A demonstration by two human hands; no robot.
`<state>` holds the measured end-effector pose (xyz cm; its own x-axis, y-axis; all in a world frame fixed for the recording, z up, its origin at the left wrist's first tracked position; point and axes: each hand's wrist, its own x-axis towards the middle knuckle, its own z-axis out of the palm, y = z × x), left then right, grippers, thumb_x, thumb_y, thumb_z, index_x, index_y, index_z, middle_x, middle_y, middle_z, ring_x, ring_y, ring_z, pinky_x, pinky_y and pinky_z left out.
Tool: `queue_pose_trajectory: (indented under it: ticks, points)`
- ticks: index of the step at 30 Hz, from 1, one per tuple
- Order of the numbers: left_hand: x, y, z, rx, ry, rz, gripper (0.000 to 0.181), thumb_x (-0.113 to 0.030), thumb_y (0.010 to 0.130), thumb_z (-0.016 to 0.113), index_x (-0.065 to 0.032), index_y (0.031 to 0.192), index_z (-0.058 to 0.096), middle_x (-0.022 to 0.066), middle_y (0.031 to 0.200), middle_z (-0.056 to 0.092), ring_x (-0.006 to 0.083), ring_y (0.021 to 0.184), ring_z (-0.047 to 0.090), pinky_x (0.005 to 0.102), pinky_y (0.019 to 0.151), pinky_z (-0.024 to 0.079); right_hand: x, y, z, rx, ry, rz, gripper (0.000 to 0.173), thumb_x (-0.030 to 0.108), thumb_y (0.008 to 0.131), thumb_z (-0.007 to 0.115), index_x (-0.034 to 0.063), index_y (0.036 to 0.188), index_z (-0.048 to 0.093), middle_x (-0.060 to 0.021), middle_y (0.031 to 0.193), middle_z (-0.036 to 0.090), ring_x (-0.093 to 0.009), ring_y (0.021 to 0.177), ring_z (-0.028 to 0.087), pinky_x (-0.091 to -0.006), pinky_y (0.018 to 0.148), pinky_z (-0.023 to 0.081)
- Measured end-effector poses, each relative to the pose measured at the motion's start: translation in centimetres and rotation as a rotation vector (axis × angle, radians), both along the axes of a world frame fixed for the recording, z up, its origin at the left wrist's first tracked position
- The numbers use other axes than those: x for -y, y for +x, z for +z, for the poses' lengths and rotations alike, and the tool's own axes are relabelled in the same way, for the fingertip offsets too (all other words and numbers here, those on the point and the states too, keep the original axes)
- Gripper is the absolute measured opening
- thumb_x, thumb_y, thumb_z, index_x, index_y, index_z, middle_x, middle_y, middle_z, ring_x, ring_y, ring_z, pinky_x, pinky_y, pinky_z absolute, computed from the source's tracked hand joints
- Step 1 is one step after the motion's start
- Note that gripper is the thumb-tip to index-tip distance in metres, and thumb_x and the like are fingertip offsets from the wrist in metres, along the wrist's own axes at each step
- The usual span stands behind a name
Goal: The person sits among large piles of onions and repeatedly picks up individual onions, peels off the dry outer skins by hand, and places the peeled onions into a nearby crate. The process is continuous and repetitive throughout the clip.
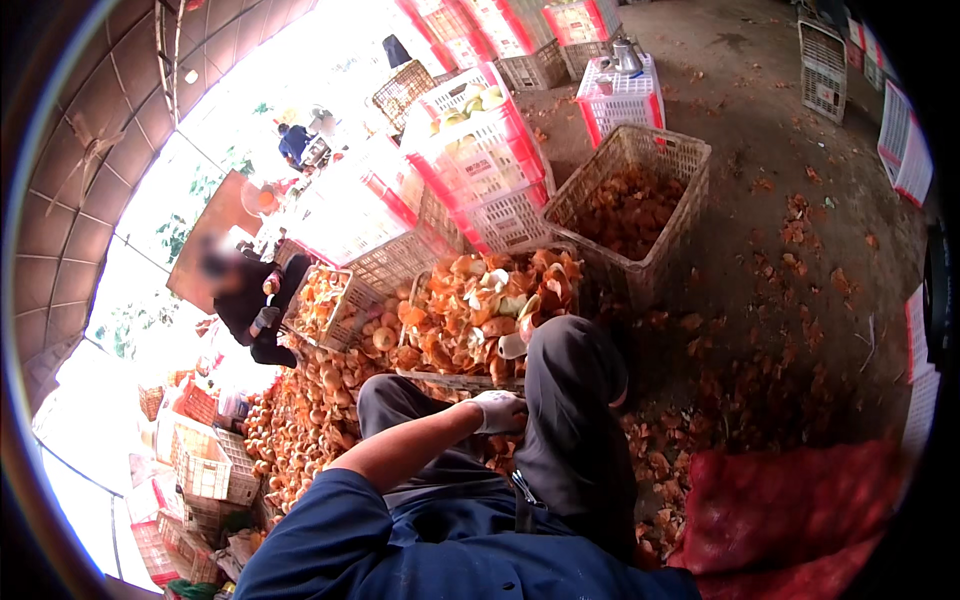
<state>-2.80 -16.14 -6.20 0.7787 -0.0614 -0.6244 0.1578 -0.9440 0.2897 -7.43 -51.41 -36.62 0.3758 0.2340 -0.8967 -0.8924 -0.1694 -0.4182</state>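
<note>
My left hand (499, 412), in a white glove, is between my knees. It is against the inside of my right trouser leg (574, 390). Its fingers are partly hidden, so whether it holds anything does not show. My right hand is out of view. Just past my knees, a plastic crate (420, 292) is heaped with dry onion skins (450, 330). Pale peeled pieces (512, 304) lie among the skins. Many loose onions (315, 397) are spread over the ground to the left of my legs.
A tall crate (551, 217) with onion skins stands ahead right. Stacked crates (480, 169) hold pale onions. A metal kettle (624, 56) sits on an upturned crate (619, 105). Left, a gloved person (247, 300) sits by a crate (349, 292). A red mesh sack (787, 502) lies at right.
</note>
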Motion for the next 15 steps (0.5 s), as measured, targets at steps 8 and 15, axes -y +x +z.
queue_pose_trajectory:
  ticks: [8,15]
  points:
    - [-2.2,1.4,2.9,0.036,-0.035,0.272,0.037,-0.033,0.084,0.063,-0.0194,0.119,0.067,0.0167,0.105,0.07,0.0357,0.098,0.066,0.0418,0.084,0.052,5.3,-2.0,0.1,-0.217,0.209,-0.267,0.042,0.019,0.089,0.065,0.005,0.127,0.054,-0.0094,0.099,0.066,-0.02,0.078,0.066,-0.0321,0.061,0.056]
    - [-7.8,0.6,2.0,0.399,-0.647,0.881,0.04,-0.012,0.084,0.074,0.0028,0.12,0.063,0.0075,0.108,0.069,0.013,0.091,0.064,0.0273,0.078,0.054,7.9,8.0,15.1,0.354,0.587,-0.442,0.045,0.022,0.087,0.068,0.0057,0.126,0.054,-0.0076,0.088,0.066,-0.018,0.058,0.062,-0.0303,0.046,0.05]
